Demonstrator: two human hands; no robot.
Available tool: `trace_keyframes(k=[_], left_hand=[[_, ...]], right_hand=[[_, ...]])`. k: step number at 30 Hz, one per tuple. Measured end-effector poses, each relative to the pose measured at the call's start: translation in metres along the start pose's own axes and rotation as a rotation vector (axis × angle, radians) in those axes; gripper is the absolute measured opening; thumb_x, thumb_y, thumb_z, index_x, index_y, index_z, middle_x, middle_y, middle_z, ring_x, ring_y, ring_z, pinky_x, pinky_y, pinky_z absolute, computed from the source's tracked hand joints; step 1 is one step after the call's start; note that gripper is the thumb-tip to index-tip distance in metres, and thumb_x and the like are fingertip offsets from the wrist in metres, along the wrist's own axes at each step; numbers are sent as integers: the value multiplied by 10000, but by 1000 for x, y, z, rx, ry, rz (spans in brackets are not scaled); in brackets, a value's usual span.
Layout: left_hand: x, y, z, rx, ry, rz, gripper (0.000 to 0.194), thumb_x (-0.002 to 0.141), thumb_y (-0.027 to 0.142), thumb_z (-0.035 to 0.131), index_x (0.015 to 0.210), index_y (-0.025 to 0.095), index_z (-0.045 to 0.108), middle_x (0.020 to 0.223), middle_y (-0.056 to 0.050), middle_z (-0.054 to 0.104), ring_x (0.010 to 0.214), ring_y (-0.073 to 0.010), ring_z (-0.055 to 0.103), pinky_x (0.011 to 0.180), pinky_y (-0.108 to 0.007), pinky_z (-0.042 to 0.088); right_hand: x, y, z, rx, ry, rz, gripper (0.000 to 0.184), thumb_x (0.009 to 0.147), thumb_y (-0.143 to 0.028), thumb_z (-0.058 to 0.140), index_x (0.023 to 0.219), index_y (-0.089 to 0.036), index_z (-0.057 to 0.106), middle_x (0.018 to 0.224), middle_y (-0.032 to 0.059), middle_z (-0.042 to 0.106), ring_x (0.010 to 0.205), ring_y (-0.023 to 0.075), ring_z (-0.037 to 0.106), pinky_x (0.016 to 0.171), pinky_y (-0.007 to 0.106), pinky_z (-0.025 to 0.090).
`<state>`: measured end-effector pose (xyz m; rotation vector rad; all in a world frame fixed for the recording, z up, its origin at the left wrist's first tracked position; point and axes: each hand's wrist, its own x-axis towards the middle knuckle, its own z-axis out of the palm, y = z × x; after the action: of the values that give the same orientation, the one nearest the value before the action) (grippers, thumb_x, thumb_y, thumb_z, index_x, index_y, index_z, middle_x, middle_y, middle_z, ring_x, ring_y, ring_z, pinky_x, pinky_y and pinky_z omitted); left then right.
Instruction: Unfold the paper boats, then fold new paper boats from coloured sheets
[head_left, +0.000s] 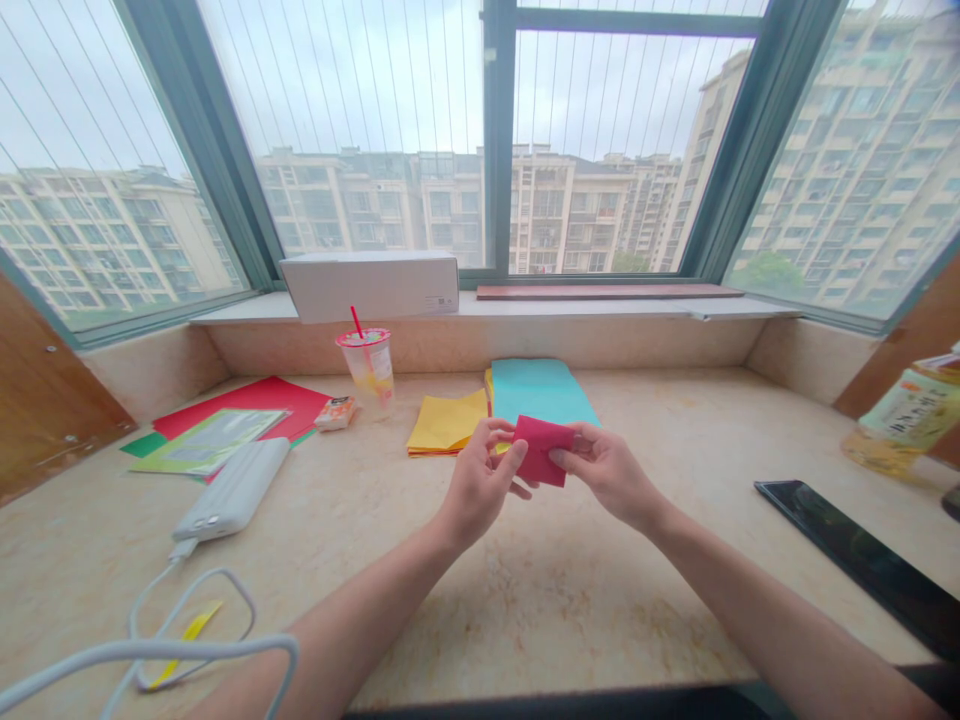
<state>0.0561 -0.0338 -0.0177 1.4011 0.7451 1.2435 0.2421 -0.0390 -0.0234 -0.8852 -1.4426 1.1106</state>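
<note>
The left hand (484, 475) and right hand (613, 468) pinch a small red paper (540, 450). Just beyond them lies a blue sheet (541, 388). Beyond the left hand, leftward, are yellow sheets (446, 422) and a plastic cup (371, 372); farther left lies a white power bank (236, 485). A black phone (855, 550) lies right of the right hand.

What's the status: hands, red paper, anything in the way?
Left hand, right hand: both gripping small red paper. Paper above marbled countertop. Nothing blocking; yellow paper stack, turquoise paper beyond.

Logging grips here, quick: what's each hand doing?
Left hand: closed, holding the red paper by one edge.
Right hand: closed, pinching its opposite edge.
</note>
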Motion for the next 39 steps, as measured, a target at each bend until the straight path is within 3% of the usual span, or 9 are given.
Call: trace_keyframes(k=[6,11,18,22,27,30,35,39], left_hand=[[0,2,-3,125,-40,-34,387,855,521,596,916,139,605,665,-30,657,569,-152,659,437,-217,547],[4,2,-6,88,7,-65,378,781,472,700,909,116,689,738,-66,705,619,-167,663,456,-228,552],[7,2,-6,70,35,-51,321,765,420,723,865,117,698,811,-74,713,626,-157,656,441,-215,536],[4,0,-3,71,29,-62,321,782,408,712,902,122,631,708,-49,688,567,-142,644,454,-212,534],[1,-3,-1,-14,19,-14,450,798,369,711,1119,218,435,897,-22,677,601,-154,685,484,-246,564],[2,-4,-1,-21,-23,18,481,838,351,669,1203,243,375,906,-16,667,555,-134,665,472,-236,549],[6,-4,-3,-9,-16,60,303,843,366,656,1012,202,467,801,11,632,470,-91,599,417,-191,468],[7,-2,-5,43,14,53,259,859,383,624,964,156,555,733,6,616,462,-81,564,410,-187,440]], right_hand=[[-1,0,3,6,-16,-23,310,775,-389,743,1007,-198,672,933,67,762,856,238,718,770,387,576],[-1,-1,4,-5,-8,-29,319,781,-390,737,1029,-209,652,913,59,760,844,233,717,777,387,571],[-2,1,3,-14,21,-33,331,836,-435,679,1083,-219,632,967,69,753,864,224,710,780,368,560],[-1,1,3,-11,60,-37,321,825,-451,683,1040,-217,644,943,63,754,863,231,710,787,372,557],[-2,3,3,-61,71,-21,327,827,-445,686,1047,-210,625,909,68,754,856,243,713,777,382,559],[-4,4,3,-106,32,-27,337,860,-451,648,1091,-209,599,878,66,748,830,241,716,734,365,564],[-6,-1,-5,-371,73,-205,331,941,-393,541,1228,-228,540,902,44,710,767,182,681,724,334,551],[-7,-6,-14,-641,32,-409,261,944,-287,535,1197,-249,584,982,48,679,814,171,647,781,342,529]])
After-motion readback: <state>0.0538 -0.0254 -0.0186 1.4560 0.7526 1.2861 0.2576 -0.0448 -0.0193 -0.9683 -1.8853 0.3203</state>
